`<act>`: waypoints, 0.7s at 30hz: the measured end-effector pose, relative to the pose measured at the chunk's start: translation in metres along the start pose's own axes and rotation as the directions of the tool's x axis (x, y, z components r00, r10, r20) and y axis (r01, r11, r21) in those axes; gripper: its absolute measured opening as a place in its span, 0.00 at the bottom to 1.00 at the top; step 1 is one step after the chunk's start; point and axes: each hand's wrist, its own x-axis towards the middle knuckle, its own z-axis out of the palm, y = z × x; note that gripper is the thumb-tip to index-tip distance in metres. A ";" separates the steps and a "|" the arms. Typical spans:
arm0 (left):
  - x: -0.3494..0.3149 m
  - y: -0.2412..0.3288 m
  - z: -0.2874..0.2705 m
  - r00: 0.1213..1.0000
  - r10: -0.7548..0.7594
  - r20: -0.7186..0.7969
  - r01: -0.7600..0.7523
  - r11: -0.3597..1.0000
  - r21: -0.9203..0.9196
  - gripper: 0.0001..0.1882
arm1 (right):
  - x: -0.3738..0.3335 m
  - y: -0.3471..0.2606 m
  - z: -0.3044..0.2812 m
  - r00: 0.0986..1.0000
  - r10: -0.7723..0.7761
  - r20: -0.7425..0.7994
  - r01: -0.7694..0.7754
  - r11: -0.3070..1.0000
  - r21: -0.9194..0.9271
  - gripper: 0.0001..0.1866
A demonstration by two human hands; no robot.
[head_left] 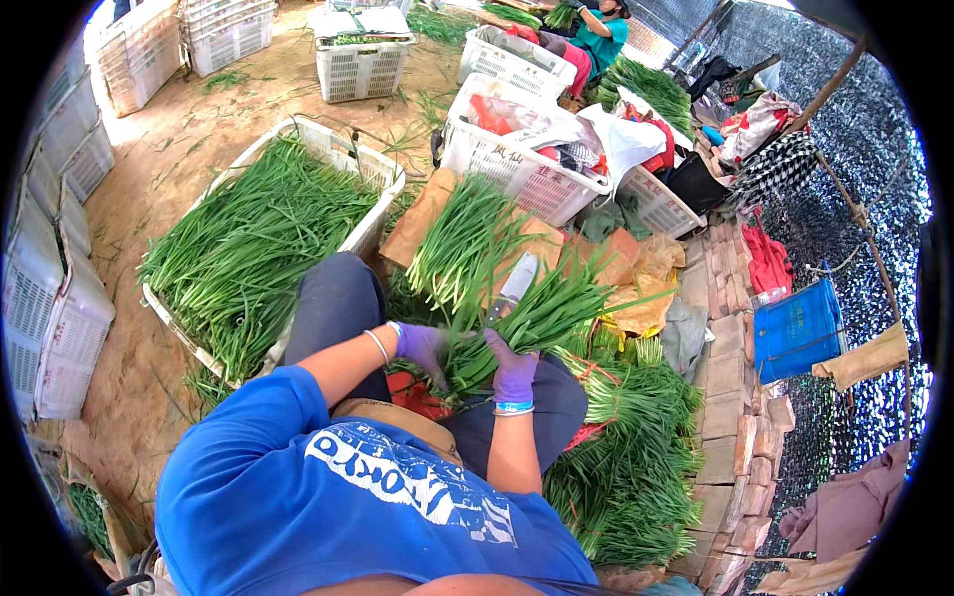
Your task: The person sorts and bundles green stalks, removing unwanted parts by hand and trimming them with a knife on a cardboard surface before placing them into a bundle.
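My right hand [513, 370], in a purple glove, is closed around a loose bunch of garlic chives [552, 316] held over my lap. At the left side of the same bunch is my left hand [421, 350], also gloved; motion smears its fingers, so its grip is unclear. A knife [518, 279] with a wide silver blade and dark handle points away just beyond the bunch; whether it rests on something or touches my hand is unclear. Another pile of chives [459, 243] lies on a brown board [422, 219] ahead of me.
A white crate [373, 164] heaped with loose chives stands at my left knee. Tied chive bundles [636, 447] are stacked at my right, beside a brick edge [720, 397]. Farther off are a bag-filled crate [517, 179] and a seated person [602, 42]. Stacked crates [60, 298] line the left.
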 end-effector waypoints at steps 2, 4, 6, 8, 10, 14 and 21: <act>0.011 -0.028 -0.014 0.994 0.096 0.049 -0.075 0.944 -0.322 0.60 | 0.003 -0.005 0.005 0.999 0.030 -0.025 -0.028 0.997 0.067 0.29; 0.012 -0.009 -0.034 0.964 0.263 0.031 -0.187 0.761 -0.621 0.62 | 0.005 -0.005 0.003 0.998 0.046 -0.033 -0.044 0.997 0.058 0.30; 0.024 0.011 -0.044 0.898 0.436 -0.063 -0.330 0.572 -0.751 0.64 | 0.005 0.003 0.005 1.000 -0.021 -0.016 0.020 0.998 -0.053 0.30; 0.017 0.055 -0.060 0.889 0.453 -0.064 -0.327 0.532 -0.781 0.64 | 0.003 0.012 -0.002 1.000 -0.004 0.021 0.007 0.988 -0.157 0.31; 0.008 0.069 -0.067 0.889 0.452 -0.077 -0.363 0.592 -0.719 0.65 | 0.002 0.008 -0.001 0.988 -0.108 0.110 0.135 0.952 -0.274 0.30; -0.001 0.086 -0.065 0.933 0.359 0.002 -0.330 0.860 -0.389 0.61 | -0.001 -0.014 0.002 0.748 -0.419 0.514 0.626 0.189 -0.757 0.31; -0.011 0.112 -0.052 0.880 0.473 -0.057 -0.469 0.841 -0.271 0.43 | -0.016 0.010 -0.005 0.848 -0.178 0.499 0.494 0.604 -0.625 0.27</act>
